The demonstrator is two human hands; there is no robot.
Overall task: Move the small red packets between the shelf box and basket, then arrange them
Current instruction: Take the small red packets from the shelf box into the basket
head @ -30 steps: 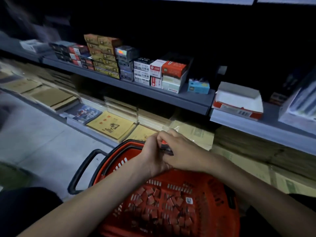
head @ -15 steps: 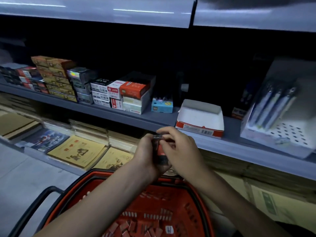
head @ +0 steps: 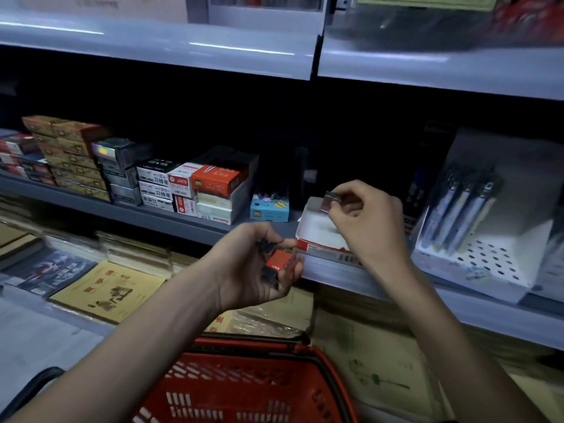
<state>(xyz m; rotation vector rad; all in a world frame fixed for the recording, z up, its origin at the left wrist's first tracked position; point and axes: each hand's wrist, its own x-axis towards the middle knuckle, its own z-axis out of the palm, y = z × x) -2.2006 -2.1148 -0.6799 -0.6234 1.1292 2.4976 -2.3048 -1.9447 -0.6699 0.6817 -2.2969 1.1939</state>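
— Over the white shelf box (head: 317, 236), one small packet (head: 330, 200) is pinched between the thumb and fingertips of the right hand (head: 366, 221). What could be lost at this point?
— The packet itself. Only its edge is held, so it might be dropped askew, or outside the box wall onto the shelf (head: 213, 230).
— And the others?
— Several red packets (head: 279, 260) are cradled in the left hand (head: 253, 270), palm up with the fingers curled round them, just in front of the shelf lip. Were the palm tilted, some could be spilled.
— Where would they be caught?
— Some, probably, by the red basket (head: 244, 389) below, though the notebooks (head: 106, 288) beside it might be struck instead. How packets are lined up inside the box cannot be told.
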